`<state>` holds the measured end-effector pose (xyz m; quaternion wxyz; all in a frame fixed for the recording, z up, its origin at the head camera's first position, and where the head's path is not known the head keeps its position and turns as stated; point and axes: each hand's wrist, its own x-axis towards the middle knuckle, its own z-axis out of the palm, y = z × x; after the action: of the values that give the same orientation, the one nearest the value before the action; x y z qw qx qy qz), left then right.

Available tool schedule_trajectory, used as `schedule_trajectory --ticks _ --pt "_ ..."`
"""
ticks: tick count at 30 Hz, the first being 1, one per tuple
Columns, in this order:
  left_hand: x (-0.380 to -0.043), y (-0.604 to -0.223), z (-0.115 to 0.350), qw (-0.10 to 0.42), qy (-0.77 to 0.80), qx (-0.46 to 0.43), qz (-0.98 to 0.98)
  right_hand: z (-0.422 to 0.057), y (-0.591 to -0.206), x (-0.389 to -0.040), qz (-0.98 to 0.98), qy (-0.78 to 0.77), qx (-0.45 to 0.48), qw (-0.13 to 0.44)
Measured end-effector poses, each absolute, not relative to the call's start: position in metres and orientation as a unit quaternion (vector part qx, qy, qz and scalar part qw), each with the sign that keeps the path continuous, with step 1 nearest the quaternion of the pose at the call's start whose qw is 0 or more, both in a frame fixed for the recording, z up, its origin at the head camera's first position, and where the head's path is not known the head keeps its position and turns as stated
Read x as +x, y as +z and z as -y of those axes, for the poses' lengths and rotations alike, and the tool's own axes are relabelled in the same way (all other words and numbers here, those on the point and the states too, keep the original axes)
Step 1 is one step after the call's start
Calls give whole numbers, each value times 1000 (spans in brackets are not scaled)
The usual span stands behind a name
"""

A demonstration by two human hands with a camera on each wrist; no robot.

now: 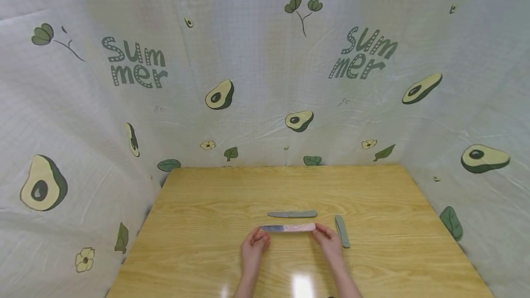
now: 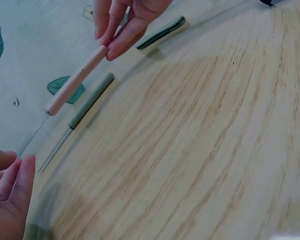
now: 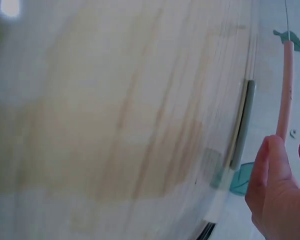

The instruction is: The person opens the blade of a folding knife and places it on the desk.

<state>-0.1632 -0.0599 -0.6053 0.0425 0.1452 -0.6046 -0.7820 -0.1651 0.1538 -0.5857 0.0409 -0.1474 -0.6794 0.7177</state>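
Note:
A pink-handled folding knife (image 1: 300, 227), its blade swung out, is held level above the table between both hands. My left hand (image 1: 253, 247) pinches the blade near its tip. At the other side, my right hand (image 1: 329, 241) pinches the butt of the pink handle (image 3: 286, 90) between thumb and fingers. Just behind lies a grey-green folding knife (image 1: 303, 214), also opened out, its blade pointing left. To the right of my right hand rests a second grey-green knife (image 1: 342, 231), folded. In the left wrist view, the pink knife (image 2: 76, 87) hangs above the opened green knife (image 2: 92, 100).
A wood-grain table (image 1: 198, 206) carries the knives. Behind it and on both sides hangs a pale curtain (image 1: 256, 59) printed with avocados and leaves. A bright light reflection (image 1: 303, 286) shows at the table's near side.

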Motion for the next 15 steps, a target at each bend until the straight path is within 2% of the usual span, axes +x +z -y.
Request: schedule_trajectory --ticks 11,15 --pt "-162 -607 63 -30 -769 121 627 -167 -581 -166 735 662 -145 -24" --pt "-161 -607 64 -39 -770 102 628 -168 -581 -167 740 655 -149 -37"
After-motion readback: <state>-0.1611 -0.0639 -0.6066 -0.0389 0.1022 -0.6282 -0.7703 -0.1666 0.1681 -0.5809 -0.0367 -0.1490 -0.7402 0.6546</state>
